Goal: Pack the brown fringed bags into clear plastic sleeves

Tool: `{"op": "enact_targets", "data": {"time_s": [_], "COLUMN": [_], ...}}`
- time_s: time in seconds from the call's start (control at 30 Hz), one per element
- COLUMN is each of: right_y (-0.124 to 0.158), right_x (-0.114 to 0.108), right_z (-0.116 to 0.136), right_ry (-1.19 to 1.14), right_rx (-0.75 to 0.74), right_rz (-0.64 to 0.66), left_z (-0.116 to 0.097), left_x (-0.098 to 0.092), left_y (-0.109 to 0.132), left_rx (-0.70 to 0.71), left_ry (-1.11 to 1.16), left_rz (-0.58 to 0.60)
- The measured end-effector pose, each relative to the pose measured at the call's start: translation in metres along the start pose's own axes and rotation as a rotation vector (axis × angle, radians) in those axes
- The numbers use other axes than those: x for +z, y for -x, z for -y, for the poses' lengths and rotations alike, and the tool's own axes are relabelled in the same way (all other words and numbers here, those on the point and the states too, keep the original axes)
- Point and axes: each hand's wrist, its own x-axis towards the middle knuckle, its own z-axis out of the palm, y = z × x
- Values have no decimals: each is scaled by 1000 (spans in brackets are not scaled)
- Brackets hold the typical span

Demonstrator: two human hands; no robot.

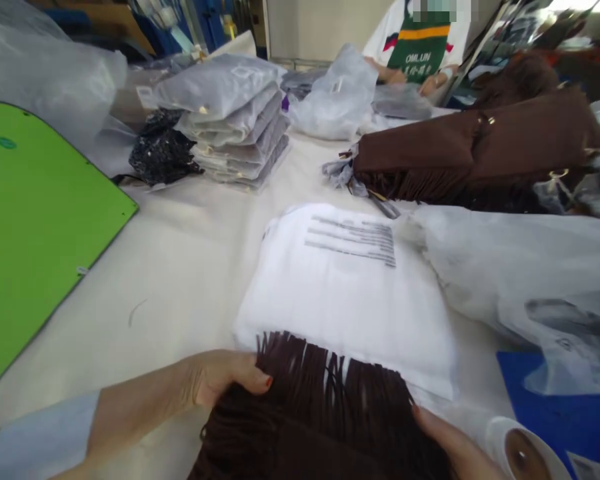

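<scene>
A dark brown fringed garment (320, 413) lies at the near edge of the table, its fringe spread over the near end of a white plastic bag (350, 300) with printed text. My left hand (220, 380) grips the garment's left side, thumb on top. My right hand (455, 447) holds its right side, partly cut off by the frame edge.
A green board (35, 233) lies at the left. A stack of bagged garments (235, 120) and a dark speckled fabric (163, 153) sit at the back. More brown fringed pieces (475, 153) and loose plastic bags (530, 267) lie at the right. A tape roll (523, 453) sits near right. Another person (420, 47) works across the table.
</scene>
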Motion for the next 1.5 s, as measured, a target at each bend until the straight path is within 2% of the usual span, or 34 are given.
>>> {"op": "enact_targets", "data": {"time_s": [0.13,0.23,0.33,0.4,0.47,0.5,0.53,0.63,0.67,0.7,0.73,0.8,0.97,1.03,1.17,1.2,1.3,1.37,1.43,1.5], "right_y": [-13,-15,-6,8,23,28,32,32,31,30,32,40,72,77,72,70,64,54,35,9], "right_x": [17,27,33,37,40,40,41,39,39,39,41,45,50,49,52,53,54,49,41,32], "right_z": [12,29,47,50,39,29,17,-23,-33,-41,-46,-53,-68,-74,-79,-78,-67,-52,-29,-3], "right_ry": [-74,-13,175,433,810,1014,1215,1665,1768,1857,1932,2041,2014,1936,1766,1774,1811,1708,1562,1491], "right_rx": [59,106,72,-30,-205,-344,-520,-1213,-1376,-1476,-1517,-1504,-1669,-1686,-1649,-1646,-1627,-1564,-1406,-1247], "right_rz": [114,218,384,440,366,306,261,180,163,142,120,99,180,122,-302,-337,-282,-397,-601,-720], "left_z": [-13,-19,-24,-25,-19,-12,-3,32,44,55,65,80,109,115,113,110,90,71,49,25], "left_x": [-2,-4,5,19,35,42,47,50,48,45,42,38,49,58,63,61,47,36,25,17], "left_y": [-20,-32,-37,-32,-23,-17,-10,4,7,9,10,12,27,37,56,60,63,57,43,24], "left_rx": [-63,-82,-51,27,151,232,318,558,619,663,706,766,886,937,1077,1087,1000,911,860,840], "left_ry": [-69,-121,-244,-429,-756,-970,-1198,-1766,-1878,-1956,-2008,-2076,-2183,-2225,-2151,-2123,-2050,-1980,-1943,-1948], "left_rz": [101,130,160,189,198,192,180,137,140,146,149,154,186,81,-472,-570,-859,-1067,-1170,-1187]}}
